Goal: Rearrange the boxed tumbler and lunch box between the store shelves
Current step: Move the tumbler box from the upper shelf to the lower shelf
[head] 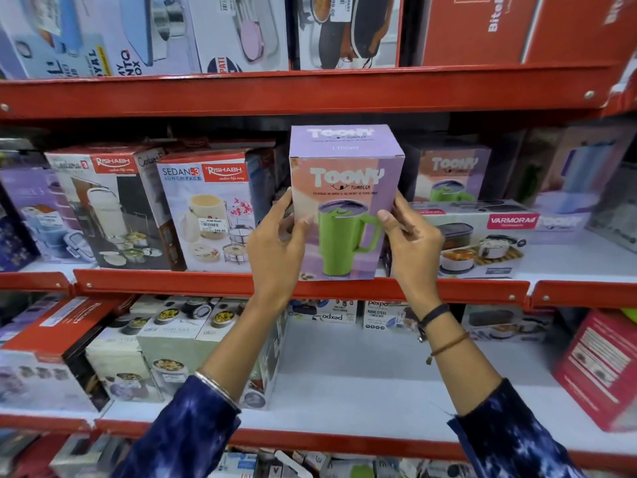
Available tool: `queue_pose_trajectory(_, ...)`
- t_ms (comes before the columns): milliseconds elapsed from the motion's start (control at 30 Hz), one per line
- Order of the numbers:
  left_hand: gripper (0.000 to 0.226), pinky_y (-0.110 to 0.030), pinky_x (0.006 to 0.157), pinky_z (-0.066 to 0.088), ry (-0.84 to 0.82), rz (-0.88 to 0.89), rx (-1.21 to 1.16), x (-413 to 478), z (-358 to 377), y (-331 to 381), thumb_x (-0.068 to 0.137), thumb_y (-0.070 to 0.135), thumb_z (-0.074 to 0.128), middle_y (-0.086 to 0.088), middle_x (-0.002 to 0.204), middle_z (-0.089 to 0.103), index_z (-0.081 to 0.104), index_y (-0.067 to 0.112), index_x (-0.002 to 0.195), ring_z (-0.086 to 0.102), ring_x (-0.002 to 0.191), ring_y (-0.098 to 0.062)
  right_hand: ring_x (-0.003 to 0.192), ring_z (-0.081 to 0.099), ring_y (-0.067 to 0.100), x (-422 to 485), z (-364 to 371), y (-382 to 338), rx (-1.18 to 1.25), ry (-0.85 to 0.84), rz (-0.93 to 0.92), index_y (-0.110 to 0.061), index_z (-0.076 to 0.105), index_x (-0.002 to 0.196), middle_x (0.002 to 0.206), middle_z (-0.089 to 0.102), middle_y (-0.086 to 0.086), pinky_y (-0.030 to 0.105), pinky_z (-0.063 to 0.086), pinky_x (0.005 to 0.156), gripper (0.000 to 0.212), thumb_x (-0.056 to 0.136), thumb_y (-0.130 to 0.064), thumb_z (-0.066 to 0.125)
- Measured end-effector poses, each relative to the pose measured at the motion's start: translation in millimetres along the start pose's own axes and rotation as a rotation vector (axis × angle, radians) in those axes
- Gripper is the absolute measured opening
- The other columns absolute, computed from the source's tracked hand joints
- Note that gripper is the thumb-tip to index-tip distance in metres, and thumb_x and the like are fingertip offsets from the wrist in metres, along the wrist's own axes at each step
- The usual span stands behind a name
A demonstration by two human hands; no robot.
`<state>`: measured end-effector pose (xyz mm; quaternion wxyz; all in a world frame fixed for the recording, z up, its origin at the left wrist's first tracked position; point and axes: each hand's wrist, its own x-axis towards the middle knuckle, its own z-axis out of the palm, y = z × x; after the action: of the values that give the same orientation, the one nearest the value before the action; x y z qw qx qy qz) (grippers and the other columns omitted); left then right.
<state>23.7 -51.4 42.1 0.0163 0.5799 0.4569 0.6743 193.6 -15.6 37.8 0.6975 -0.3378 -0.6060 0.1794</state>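
Both hands, left (275,243) and right (412,236), grip the tumbler box (344,201) upright at the red-edged middle shelf (165,282) of a store rack. Beside it, a Varmora lunch box (482,236) lies partly hidden; boxes behind blur.

Store shelving fills the whole view; no wall, floor or window visible. Red metal shelf rails (310,94) run across in tiers, each studded with small bolts. White shelf boards (362,381) sit behind the rails. Rows of boxed goods (113,208) stand packed along the tiers, printed faces outward, some lying flat. Large red cartons (499,29) occupy the top tier at the far right. The lowest white board has a broad bare stretch at its middle. Lighting is even and bright, with shadow deep under each rail.
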Motion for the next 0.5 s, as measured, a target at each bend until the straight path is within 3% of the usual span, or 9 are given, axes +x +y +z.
queue_pose_trajectory(67,0.045,-0.006,0.076,0.049,-0.004,-0.023,-0.005,-12.4,0.2,11.2,0.088,0.016,0.063,0.024,0.107,0.058,0.052,0.015,0.132,0.059,0.087,0.015,0.100,0.066,0.009,-7.8,-16.5,-5.9,-0.001,-0.006,-0.006,-0.010,0.053,0.127,0.121,0.063,0.011,0.036,0.057,0.086,0.043,0.086,-0.017,0.065)
queue_pose_trajectory(100,0.045,-0.007,0.075,0.050,-0.007,-0.033,-0.006,-19.9,0.6,14.8,0.088,0.017,0.064,0.024,0.104,0.060,0.053,0.017,0.131,0.060,0.087,0.015,0.101,0.066,0.008,-13.1,-25.6,-7.4,-0.001,-0.011,0.000,-0.009,0.053,0.127,0.122,0.063,0.009,0.037,0.057,0.087,0.043,0.086,-0.016,0.065)
queue_pose_trajectory(233,0.045,-0.029,0.078,0.060,-0.015,-0.023,0.004,-57.1,5.6,24.7,0.086,0.017,0.067,0.001,0.108,0.071,0.055,0.017,0.130,0.067,0.096,-0.005,0.105,0.062,-0.001,-39.9,-59.5,-5.6,0.026,-0.011,0.054,-0.005,0.055,0.124,0.125,0.057,-0.003,0.027,0.054,0.091,0.043,0.084,-0.013,0.066)
queue_pose_trajectory(400,0.045,-0.029,0.078,0.059,-0.006,-0.018,0.009,-102.8,14.9,32.2,0.085,0.022,0.065,0.007,0.104,0.070,0.056,0.015,0.129,0.068,0.090,-0.001,0.107,0.060,-0.003,-71.8,-94.6,-2.0,0.079,0.001,0.107,0.001,0.053,0.124,0.126,0.055,-0.004,0.020,0.052,0.091,0.042,0.084,-0.003,0.064)
queue_pose_trajectory(500,0.048,-0.025,0.076,0.059,-0.045,-0.040,0.003,-128.6,22.3,30.1,0.085,0.023,0.066,0.003,0.105,0.070,0.055,0.012,0.130,0.069,0.092,-0.006,0.100,0.061,-0.010,-91.3,-114.2,9.0,0.066,-0.016,0.158,0.005,0.051,0.125,0.111,0.064,-0.023,0.013,0.050,0.086,0.044,0.083,0.000,0.063)
